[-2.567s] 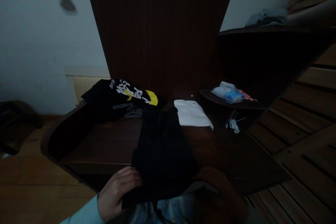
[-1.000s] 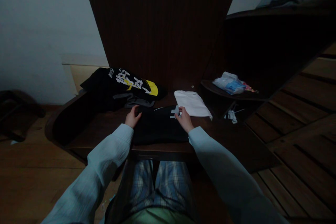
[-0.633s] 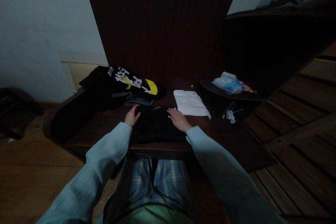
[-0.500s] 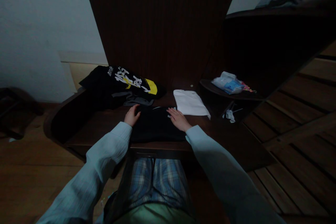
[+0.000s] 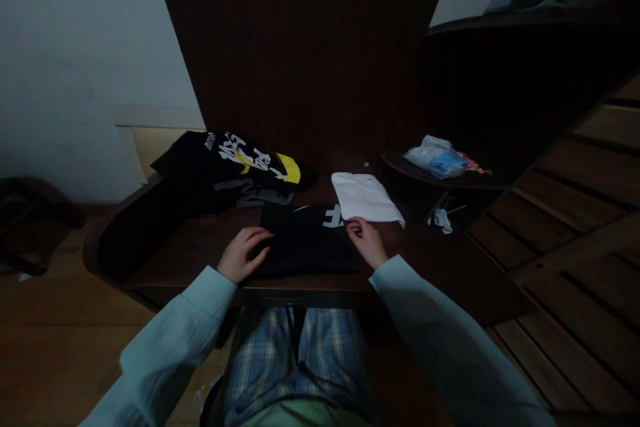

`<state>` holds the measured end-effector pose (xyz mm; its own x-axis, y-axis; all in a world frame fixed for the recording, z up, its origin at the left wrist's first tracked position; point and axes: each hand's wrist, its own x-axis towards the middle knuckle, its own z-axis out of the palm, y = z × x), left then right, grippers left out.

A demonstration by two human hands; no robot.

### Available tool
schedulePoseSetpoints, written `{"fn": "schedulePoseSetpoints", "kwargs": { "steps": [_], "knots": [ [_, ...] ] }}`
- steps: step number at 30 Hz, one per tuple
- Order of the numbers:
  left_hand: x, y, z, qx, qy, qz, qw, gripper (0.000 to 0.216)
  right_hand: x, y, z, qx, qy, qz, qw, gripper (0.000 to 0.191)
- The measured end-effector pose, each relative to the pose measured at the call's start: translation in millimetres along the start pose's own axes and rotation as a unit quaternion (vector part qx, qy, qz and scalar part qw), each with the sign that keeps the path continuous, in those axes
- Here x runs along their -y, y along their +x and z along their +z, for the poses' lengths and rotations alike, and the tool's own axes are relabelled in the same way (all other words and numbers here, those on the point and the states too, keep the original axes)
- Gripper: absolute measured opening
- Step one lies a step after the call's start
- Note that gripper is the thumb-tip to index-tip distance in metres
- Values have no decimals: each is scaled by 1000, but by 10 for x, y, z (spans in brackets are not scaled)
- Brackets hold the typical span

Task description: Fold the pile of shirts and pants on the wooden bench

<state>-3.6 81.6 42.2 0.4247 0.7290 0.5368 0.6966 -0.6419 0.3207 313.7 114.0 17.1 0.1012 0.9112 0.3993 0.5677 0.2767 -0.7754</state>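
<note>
A folded black garment (image 5: pixel 305 240) with white letters near its far right corner lies on the dark wooden desk (image 5: pixel 190 247) in front of me. My left hand (image 5: pixel 243 255) rests on the garment's left edge, fingers curled down onto the cloth. My right hand (image 5: pixel 366 240) is at the garment's right edge, fingers bent and pinching the cloth near the white letters. Both arms wear light blue sleeves.
A folded white garment (image 5: pixel 366 205) lies just beyond my right hand. A heap of black clothes with white and yellow print (image 5: pixel 235 170) sits at the back left. A plastic packet (image 5: pixel 434 157) lies on a low shelf at right. A tall dark panel stands behind the desk.
The garment, earlier hanging long toward my lap, now lies folded on the desk. In the last half second both hands slid back toward me along its side edges, uncovering the white letters.
</note>
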Motion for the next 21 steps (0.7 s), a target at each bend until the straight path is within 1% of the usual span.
{"fn": "schedulePoseSetpoints", "kwargs": {
  "steps": [3,5,7,9,11,13,15,19,21],
  "knots": [
    [-79,-23,-23,87,-2,38,996,26,82,-28,16,17,67,51,996,22],
    [-89,1,-9,110,0,36,993,26,156,-12,24,18,111,119,986,27],
    [-87,25,6,111,0,25,994,26,227,12,12,27,146,195,970,32],
    [-85,35,14,107,-4,20,994,25,288,36,-22,52,183,257,947,34],
    [-85,33,16,105,-12,17,994,25,339,60,-60,102,233,290,923,29],
    [-76,30,18,105,-23,9,994,25,386,89,-80,161,284,307,894,19],
    [-55,33,22,101,-44,-4,994,24,438,119,-72,198,322,331,865,11],
    [3,58,19,87,-120,-40,988,24,569,160,-5,192,366,418,809,7],
    [16,67,3,74,-156,-61,983,25,645,171,3,197,402,433,782,10]
  ]
}}
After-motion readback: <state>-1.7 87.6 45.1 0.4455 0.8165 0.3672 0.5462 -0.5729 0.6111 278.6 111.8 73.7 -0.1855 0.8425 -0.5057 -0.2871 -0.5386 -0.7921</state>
